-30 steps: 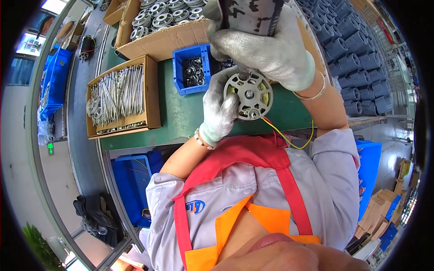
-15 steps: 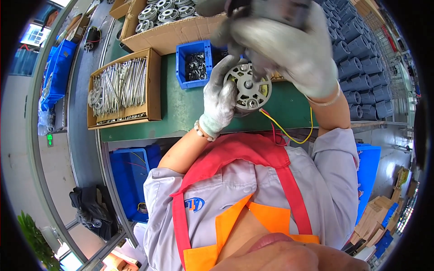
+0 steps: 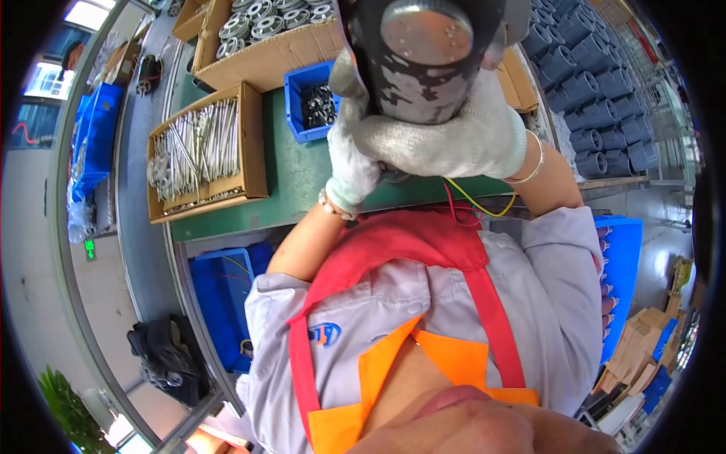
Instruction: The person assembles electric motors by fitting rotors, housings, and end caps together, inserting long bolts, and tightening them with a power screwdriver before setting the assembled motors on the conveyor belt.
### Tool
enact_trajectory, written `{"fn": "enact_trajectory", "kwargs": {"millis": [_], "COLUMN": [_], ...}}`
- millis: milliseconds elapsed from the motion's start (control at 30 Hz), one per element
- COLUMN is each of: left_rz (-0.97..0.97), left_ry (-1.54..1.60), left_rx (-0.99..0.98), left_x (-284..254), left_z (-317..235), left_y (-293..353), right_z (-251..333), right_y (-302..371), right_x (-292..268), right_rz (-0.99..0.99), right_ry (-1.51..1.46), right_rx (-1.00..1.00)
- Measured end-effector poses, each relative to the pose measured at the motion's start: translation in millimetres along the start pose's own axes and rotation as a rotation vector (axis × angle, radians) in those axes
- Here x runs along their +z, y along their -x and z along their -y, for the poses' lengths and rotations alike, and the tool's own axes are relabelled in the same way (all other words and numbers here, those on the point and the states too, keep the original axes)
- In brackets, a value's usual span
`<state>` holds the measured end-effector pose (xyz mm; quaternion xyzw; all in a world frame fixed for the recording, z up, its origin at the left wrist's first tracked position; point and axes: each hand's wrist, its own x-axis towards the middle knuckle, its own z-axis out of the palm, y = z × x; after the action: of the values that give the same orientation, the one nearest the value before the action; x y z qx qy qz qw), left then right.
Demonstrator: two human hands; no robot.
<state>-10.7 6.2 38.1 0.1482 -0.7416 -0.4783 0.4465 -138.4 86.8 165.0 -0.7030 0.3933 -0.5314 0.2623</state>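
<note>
My right hand (image 3: pixel 461 140), in a pale work glove, is wrapped round a black power tool (image 3: pixel 416 91) with chipped paint and a round metallic end. The tool stands up close to the camera. My left hand (image 3: pixel 352 155), also gloved, is against the round metal motor below, its fingers reaching up beside the tool. Nearly all of the motor is hidden by the tool and my right hand. Its yellow wire (image 3: pixel 484 206) and red wire (image 3: pixel 452 203) trail toward the bench's front edge. The tool's working tip cannot be seen.
On the green bench (image 3: pixel 291 178) a cardboard box (image 3: pixel 255 144) holds long metal rods. A blue bin (image 3: pixel 308 136) contains small dark parts. Behind is a large carton (image 3: pixel 295 53) of round metal covers. Grey cylindrical housings (image 3: pixel 594 113) are stacked at the right.
The power tool and my right hand have come over the motor, hiding its face. The tool now stands more upright and nearer the camera. My left hand has stayed beside the motor.
</note>
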Motion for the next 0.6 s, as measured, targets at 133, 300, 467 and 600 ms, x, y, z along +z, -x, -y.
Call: {"fn": "enact_trajectory", "kwargs": {"millis": [133, 300, 467, 600], "left_rz": [-0.002, 0.07, -0.017, -0.065], "left_ry": [0.0, 0.206, 0.38, 0.153], "left_rx": [-0.029, -0.376, -0.181, -0.153], "left_x": [0, 0, 4, 5], "left_z": [-1, 25, -18, -7], "left_y": [3, 17, 2, -2], "right_z": [1, 20, -39, -53], "right_y": [1, -22, -53, -58], "right_x": [5, 16, -20, -20], "right_rz": [-0.033, -0.225, -0.069, -0.081], "right_ry": [0.198, -0.649, -1.046, -1.18], "right_rx": [-0.045, 0.241, 0.224, 0.402]}}
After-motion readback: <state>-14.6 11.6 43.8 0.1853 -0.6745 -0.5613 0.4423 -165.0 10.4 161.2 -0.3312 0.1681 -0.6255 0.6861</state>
